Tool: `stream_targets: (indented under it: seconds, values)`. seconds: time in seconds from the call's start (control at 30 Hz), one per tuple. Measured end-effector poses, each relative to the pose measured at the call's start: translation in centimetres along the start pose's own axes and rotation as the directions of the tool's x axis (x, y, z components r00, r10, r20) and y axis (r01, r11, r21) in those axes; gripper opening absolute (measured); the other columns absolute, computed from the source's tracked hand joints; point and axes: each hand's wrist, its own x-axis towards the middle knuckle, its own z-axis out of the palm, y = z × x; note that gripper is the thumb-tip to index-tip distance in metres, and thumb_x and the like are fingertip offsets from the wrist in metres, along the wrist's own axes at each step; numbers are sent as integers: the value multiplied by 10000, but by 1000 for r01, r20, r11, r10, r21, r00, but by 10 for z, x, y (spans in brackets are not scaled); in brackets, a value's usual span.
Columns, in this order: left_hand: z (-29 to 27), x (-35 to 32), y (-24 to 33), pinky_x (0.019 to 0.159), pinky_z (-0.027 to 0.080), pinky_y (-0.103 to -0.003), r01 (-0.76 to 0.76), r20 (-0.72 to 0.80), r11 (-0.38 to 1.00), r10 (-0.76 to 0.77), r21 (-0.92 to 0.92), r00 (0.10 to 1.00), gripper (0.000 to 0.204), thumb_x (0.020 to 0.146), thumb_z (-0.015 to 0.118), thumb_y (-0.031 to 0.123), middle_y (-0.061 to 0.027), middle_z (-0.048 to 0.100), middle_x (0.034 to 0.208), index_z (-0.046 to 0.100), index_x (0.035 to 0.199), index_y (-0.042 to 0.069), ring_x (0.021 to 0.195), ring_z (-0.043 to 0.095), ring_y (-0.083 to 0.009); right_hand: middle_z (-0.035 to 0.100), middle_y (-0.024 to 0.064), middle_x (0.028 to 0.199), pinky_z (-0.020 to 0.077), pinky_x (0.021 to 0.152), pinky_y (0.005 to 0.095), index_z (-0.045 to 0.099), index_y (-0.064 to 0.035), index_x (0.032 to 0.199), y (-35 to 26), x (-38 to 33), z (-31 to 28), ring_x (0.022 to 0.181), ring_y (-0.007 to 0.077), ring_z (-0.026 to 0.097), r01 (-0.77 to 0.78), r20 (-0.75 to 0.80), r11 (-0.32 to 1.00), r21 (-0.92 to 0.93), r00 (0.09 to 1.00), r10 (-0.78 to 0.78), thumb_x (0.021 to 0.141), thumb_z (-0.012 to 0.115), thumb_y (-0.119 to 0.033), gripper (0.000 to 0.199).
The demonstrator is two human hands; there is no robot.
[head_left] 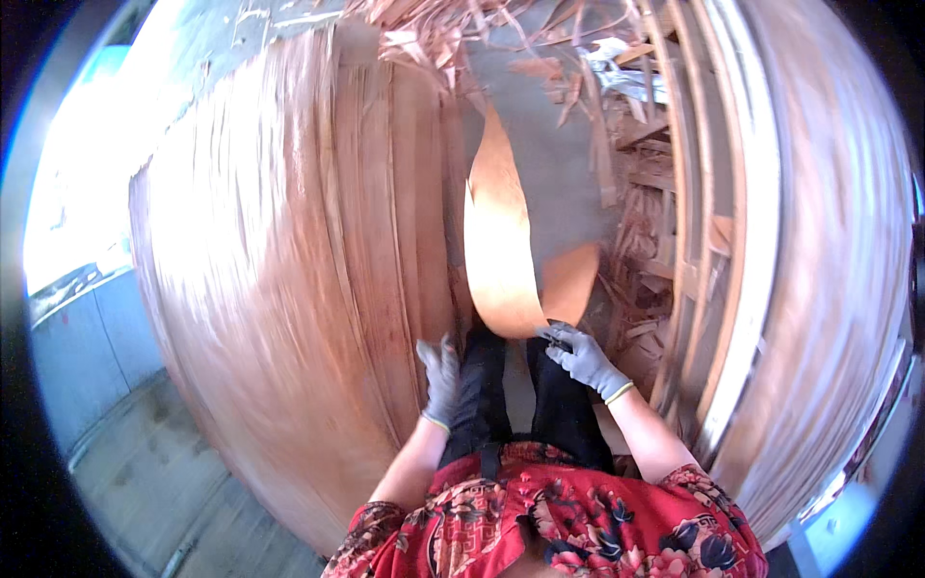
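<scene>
A long, thin strip of orange-tan wood veneer (pixel 501 241) hangs in a curl in front of my legs, its far end narrowing toward the scraps on the floor. My right hand (pixel 583 361), in a grey glove with a yellow cuff edge, is closed on the strip's near edge, by my right knee. Part of the sheet (pixel 570 279) bends up beyond that hand. My left hand (pixel 440 379), gloved the same way, holds nothing. Its thumb and fingers are apart, beside the near side of a large veneer stack (pixel 279 250). Dark patches show at the right glove's fingertips.
Torn veneer scraps (pixel 424 43) lie heaped on the grey floor (pixel 568 183) ahead. To the right, wooden rails (pixel 708 193) stand before another tall veneer stack (pixel 829 212), with more offcuts (pixel 646 231) beneath them. Boards (pixel 183 491) cover the ground at lower left.
</scene>
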Motion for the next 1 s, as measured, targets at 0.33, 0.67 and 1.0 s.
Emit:
stream_targets:
  seconds: [0.33,0.67,1.0]
  values:
    - [36,22,198,853,494,-312,145,669,981,-24,-126,743,260,833,646,51,-72,666,1037,617,1082,-17,932,628,-172,588,152,1203,425,961,339,617,-78,1169,-102,-127,35,1105,271,568,196,-272,970,147,950,-150,840,613,-104,330]
    - [-20,-16,363,826,468,-309,-771,322,634,745,-66,585,346,858,639,104,-118,607,1053,576,1151,-70,923,562,-189,599,-14,1156,411,818,234,537,-99,1294,-160,-192,55,930,99,494,508,-656,579,638,752,64,889,602,-94,410]
    - [103,-249,394,876,460,-478,-476,910,-849,-15,-231,-414,119,732,621,96,-113,506,713,649,847,100,951,589,-329,593,46,1197,457,733,217,496,-21,1288,-145,-328,45,859,83,557,826,-895,365,429,443,49,888,642,-202,463]
